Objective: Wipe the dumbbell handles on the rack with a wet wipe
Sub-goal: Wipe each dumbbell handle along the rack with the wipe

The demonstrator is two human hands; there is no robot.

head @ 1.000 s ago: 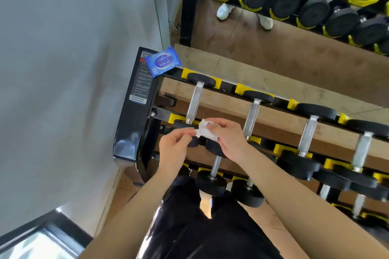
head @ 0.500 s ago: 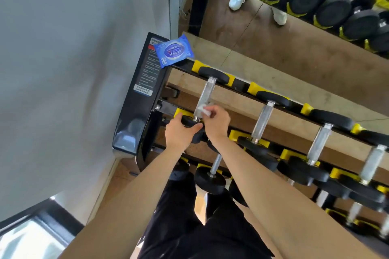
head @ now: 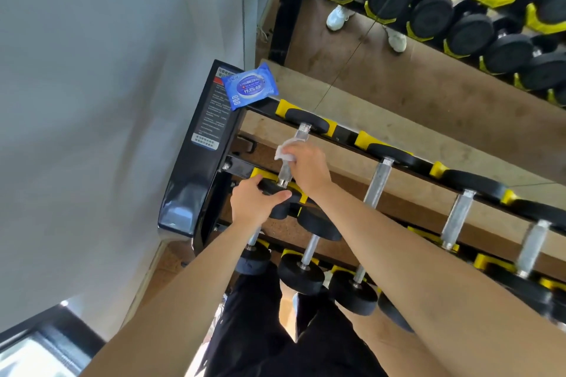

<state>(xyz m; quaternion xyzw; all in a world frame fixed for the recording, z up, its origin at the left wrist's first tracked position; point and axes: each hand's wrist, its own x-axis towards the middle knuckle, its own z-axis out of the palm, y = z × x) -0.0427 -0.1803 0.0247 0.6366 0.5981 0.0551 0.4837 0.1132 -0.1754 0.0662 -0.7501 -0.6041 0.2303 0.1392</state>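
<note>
At the left end of the rack's (head: 199, 144) top tier, in the head view, a person's right hand (head: 309, 167) is wrapping the wet wipe (head: 284, 151) round the steel handle (head: 302, 134) of the leftmost dumbbell (head: 307, 123). Its fingers are curling over the cloth and pinching it against the bar about midway along.

A second ago both hands were holding the wipe together in the air in front of the rack. Half a second ago the wipe was only just meeting the near end of the bar, so it is now travelling toward the far end. The left hand (head: 254, 205), having let go of the wipe, is gripping the dumbbell's near head (head: 274, 188), with the thumb lying along the near side and the fingers curling over the top, apparently steadying it.

The wiping is therefore only beginning. The next handle (head: 378, 180) and the others to the right are waiting untouched. The blue wipe packet (head: 249, 87) is lying on the rack's far left corner.
</note>
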